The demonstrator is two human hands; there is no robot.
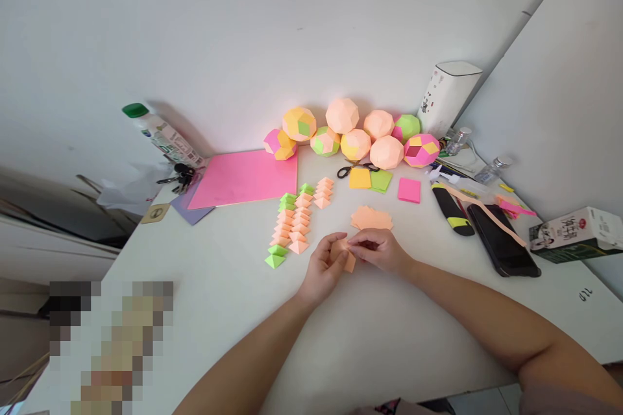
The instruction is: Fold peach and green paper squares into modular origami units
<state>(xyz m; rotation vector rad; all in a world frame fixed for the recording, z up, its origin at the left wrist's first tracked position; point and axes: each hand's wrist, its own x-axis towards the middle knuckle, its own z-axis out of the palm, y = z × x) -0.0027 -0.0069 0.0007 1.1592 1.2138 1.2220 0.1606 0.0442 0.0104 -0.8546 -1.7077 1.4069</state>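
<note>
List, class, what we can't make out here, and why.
Head view: part of the peach paper, covered by the left hand.
Head view: the lower-left patch, pixelated beyond recognition.
Head view: lower part of the green-and-pink ball, behind the pink-and-yellow ball.
Head view: small print on the bottle, too tiny.

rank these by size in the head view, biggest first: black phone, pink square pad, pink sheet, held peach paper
1. Pink sheet
2. Black phone
Unranked: pink square pad and held peach paper; the paper is partly hidden
</note>
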